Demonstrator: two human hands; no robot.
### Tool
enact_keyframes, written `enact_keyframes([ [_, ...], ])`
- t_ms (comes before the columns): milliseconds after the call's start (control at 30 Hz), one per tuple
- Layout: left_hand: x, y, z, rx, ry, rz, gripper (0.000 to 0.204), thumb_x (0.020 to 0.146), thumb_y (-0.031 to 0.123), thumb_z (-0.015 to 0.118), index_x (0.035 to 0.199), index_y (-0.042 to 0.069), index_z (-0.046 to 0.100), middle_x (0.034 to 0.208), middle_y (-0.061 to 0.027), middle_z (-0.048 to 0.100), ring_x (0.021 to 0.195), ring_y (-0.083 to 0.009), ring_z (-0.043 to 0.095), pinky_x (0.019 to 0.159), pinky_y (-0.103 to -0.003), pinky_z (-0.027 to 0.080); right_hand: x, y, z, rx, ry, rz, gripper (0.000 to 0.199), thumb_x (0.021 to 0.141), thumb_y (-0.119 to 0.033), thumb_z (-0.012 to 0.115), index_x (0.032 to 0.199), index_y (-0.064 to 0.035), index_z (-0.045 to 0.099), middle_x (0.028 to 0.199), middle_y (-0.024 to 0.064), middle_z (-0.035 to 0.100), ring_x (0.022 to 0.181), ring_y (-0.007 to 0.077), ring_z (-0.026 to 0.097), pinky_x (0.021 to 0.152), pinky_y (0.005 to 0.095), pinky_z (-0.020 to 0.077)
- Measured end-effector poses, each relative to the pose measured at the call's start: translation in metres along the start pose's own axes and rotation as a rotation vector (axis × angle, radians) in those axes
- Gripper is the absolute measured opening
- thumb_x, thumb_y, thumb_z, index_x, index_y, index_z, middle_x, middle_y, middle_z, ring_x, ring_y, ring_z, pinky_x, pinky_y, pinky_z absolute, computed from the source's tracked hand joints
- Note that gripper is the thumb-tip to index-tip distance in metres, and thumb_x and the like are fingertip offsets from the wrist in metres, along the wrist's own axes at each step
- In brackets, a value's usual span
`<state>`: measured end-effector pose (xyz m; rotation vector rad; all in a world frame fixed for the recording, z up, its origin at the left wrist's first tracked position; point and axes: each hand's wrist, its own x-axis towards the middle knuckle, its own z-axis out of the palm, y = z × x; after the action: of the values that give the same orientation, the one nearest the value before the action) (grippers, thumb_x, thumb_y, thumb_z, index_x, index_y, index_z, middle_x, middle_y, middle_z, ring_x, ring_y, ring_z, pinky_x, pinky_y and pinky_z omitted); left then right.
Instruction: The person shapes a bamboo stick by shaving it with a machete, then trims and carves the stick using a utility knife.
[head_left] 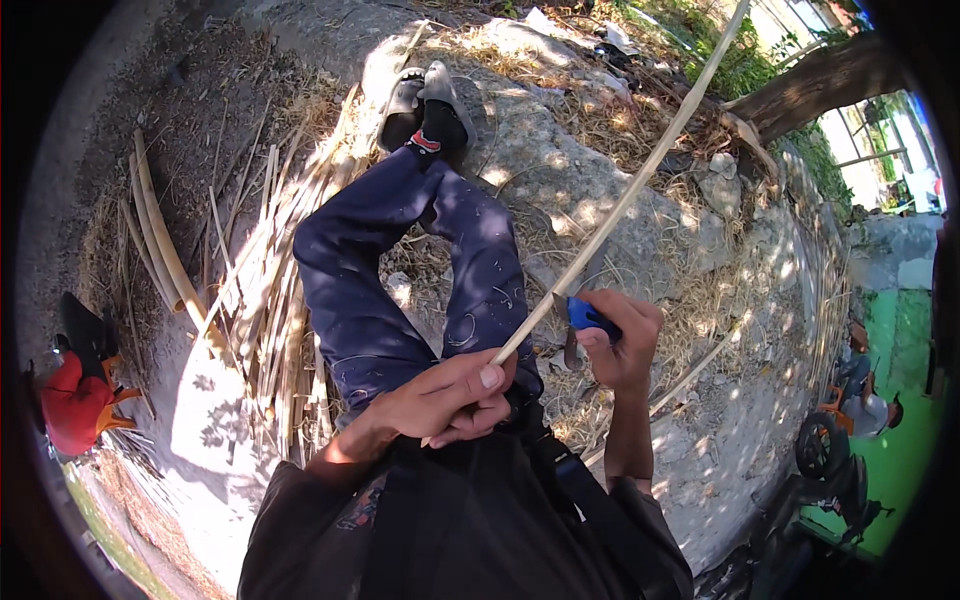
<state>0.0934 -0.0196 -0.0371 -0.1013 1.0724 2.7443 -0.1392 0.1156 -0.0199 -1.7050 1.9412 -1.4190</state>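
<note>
A long, pale bamboo strip [640, 180] slants from my lap up toward the far right. Near its lower end my left hand [455, 398] is closed round it, thumb on top. My right hand [622, 338] grips the blue handle of a knife [590, 316] to the right of the strip. The knife's short blade meets or lies very close to the strip's edge; whether it cuts in I cannot tell. Under both hands are my legs in dark blue trousers [480, 260], with pale thin shavings on them.
Many split bamboo strips [285, 300] lie in a pile left of my legs, with thicker curved pieces [155, 230] beyond. Curly shavings cover the rocky ground [540, 150]. A tree trunk [820, 85] leans at far right. Two people sit at the sides; a motorcycle [825, 450] stands right.
</note>
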Motion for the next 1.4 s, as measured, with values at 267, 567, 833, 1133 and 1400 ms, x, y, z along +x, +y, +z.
enact_keyframes([
  [267,0.0,-0.001,0.014,0.139,0.19,0.054,0.034,0.118,0.035,0.03,0.101,0.007,0.039,0.059,0.0024,0.037,0.039,-0.0064,0.036,0.035,-0.023,0.03,0.013,-0.002,-0.002,-0.074,-0.049,0.045,0.031,0.086,-0.025,0.087,0.099,0.0011,0.075,0.083,0.0133,0.076,0.068,0.0252,0.075,0.062,0.0307,0.0574],
  [567,-0.005,0.002,0.033,0.522,0.283,0.225,0.032,0.117,0.033,0.035,0.101,0.007,0.043,0.06,0.0037,0.036,0.044,-0.0057,0.031,0.039,-0.025,0.025,0.009,0.012,-0.027,-0.131,0.368,0.335,0.04,0.1,-0.037,0.072,0.093,0.0025,0.07,0.072,0.0088,0.065,0.056,0.0183,0.059,0.055,0.0289,0.043],
  [833,-0.003,0.015,0.034,0.382,0.314,0.127,0.029,0.117,0.03,0.04,0.105,0.005,0.049,0.065,0.0013,0.042,0.055,-0.0093,0.039,0.051,-0.028,0.032,0.004,-0.023,-0.009,-0.009,-0.038,0.011,0.037,0.097,-0.033,0.075,0.107,0.0031,0.071,0.085,0.0145,0.071,0.062,0.0263,0.067,0.055,0.0322,0.0498],
  [1133,-0.004,0.005,0.031,0.354,0.288,0.154,0.031,0.117,0.03,0.037,0.103,0.005,0.047,0.061,0.0021,0.038,0.052,-0.0083,0.034,0.049,-0.029,0.03,0.011,-0.03,-0.014,0.004,-0.083,0.103,0.044,0.094,-0.036,0.076,0.102,0.0071,0.074,0.077,0.0123,0.07,0.068,0.0215,0.071,0.063,0.0304,0.0521],
  [1400,-0.004,0.004,0.032,0.398,0.407,0.082,0.031,0.118,0.03,0.035,0.102,0.005,0.045,0.06,0.0027,0.036,0.05,-0.0078,0.031,0.048,-0.028,0.028,0.017,-0.006,-0.002,-0.1,0.099,-0.027,0.027,0.093,-0.022,0.08,0.107,0.0012,0.075,0.081,0.0122,0.074,0.064,0.0217,0.07,0.058,0.0308,0.052],
])
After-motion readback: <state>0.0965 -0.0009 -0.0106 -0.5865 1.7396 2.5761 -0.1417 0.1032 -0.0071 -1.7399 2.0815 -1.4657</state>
